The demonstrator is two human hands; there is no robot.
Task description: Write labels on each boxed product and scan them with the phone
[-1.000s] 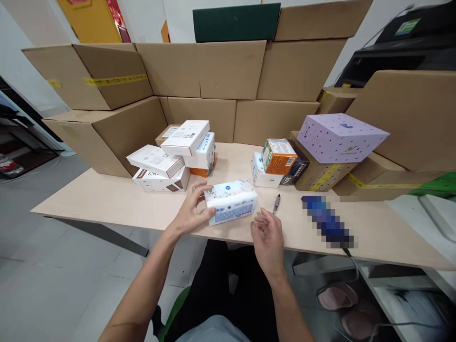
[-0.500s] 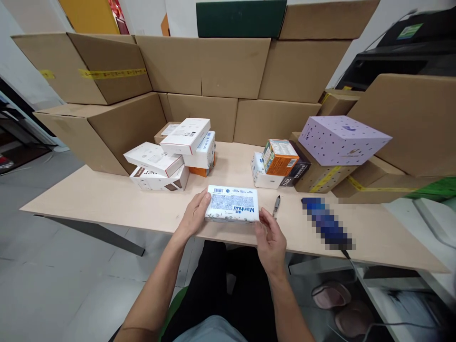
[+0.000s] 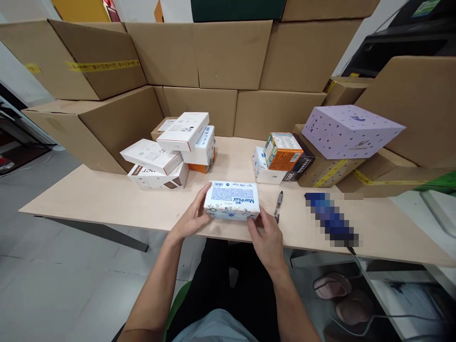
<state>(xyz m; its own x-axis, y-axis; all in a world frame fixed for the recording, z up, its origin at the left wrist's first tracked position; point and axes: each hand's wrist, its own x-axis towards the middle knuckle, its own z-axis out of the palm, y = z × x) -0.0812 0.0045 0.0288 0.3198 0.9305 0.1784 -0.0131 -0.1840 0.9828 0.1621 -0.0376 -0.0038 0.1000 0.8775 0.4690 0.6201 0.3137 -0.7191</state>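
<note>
A white and blue tissue pack (image 3: 232, 198) marked "Manhua" is held between my two hands near the table's front edge. Its printed face looks up, and the long side facing me shows a leafy pattern. My left hand (image 3: 192, 214) grips the pack's left end, thumb low on the near side and fingers round the far corner. My right hand (image 3: 267, 236) holds the right end, thumb against the near lower corner, with some fingers hidden behind it. To the right of the pack a pen (image 3: 279, 206) lies on the table (image 3: 160, 205).
At the left stand stacked white boxes (image 3: 183, 132). On the right are an orange box (image 3: 284, 153) on a white pack, a lilac spotted box (image 3: 352, 133) and a blurred-out dark blue item (image 3: 331, 219) with a cable. Cardboard boxes (image 3: 199, 107) wall the back.
The pack has tilted so that more of its near side shows. My right hand has closed in on its right end. The whole view has shifted slightly.
</note>
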